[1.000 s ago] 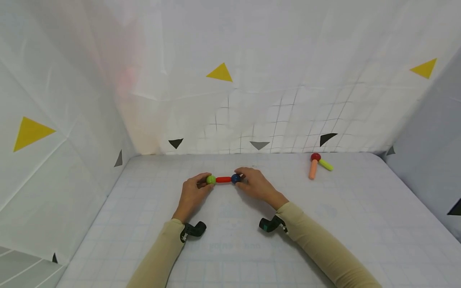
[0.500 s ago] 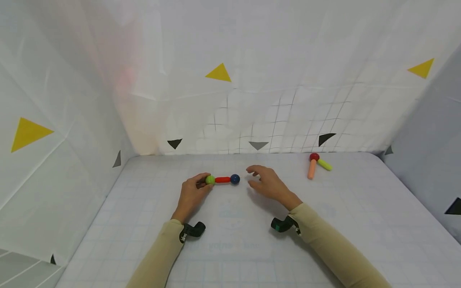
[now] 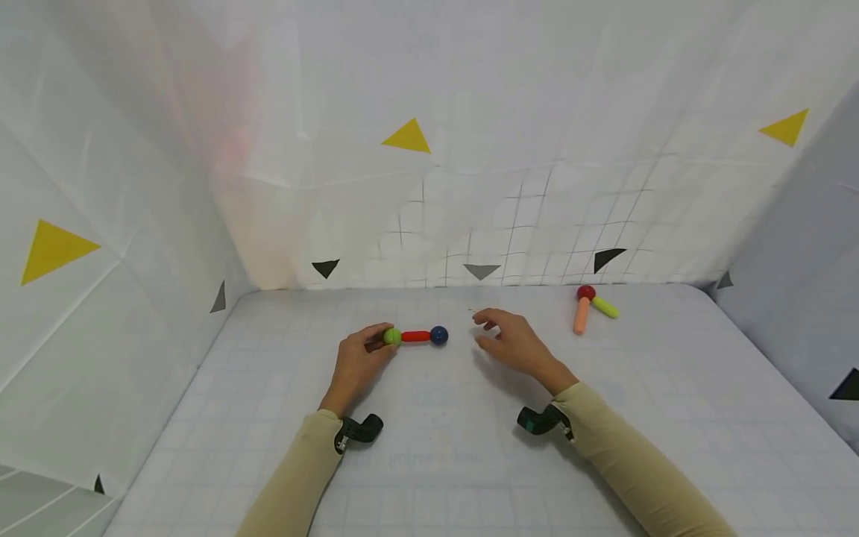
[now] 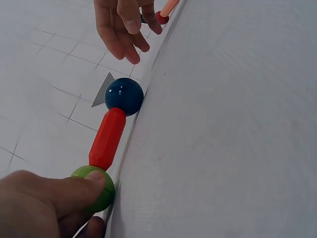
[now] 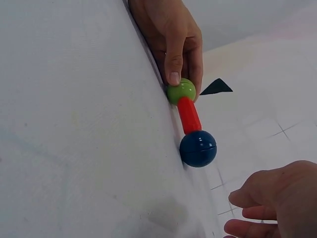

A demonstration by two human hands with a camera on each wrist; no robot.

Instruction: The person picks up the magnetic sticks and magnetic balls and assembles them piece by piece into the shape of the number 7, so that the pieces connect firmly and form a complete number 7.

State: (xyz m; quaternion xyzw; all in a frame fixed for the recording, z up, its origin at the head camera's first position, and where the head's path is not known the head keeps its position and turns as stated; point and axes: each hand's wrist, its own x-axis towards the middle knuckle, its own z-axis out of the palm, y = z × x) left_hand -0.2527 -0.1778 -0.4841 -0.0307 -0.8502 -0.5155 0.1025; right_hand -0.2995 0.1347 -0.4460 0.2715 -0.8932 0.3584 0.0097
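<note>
My left hand [image 3: 359, 365] pinches a green ball [image 4: 105, 194] between thumb and fingers. From that ball a red rod [image 3: 415, 336] runs to the right, joined at its other end to a dark blue ball [image 5: 198, 148]. Ball, rod and ball lie in one line close over the white table. My right hand [image 3: 513, 343] is apart from the blue ball, to its right, with fingers loosely bent and nothing between them. In the left wrist view, the right hand's fingertips [image 4: 132, 55] hang beyond the blue ball.
At the table's back right lies a red ball [image 3: 587, 292] with an orange rod [image 3: 581, 317] and a yellow-green rod [image 3: 605, 307] against it. A white sheet wall [image 3: 322, 201] with yellow and dark triangles rises behind the table [image 3: 429, 492].
My right hand has let go of the blue ball and drawn away to the right. My left hand stays on the green ball.
</note>
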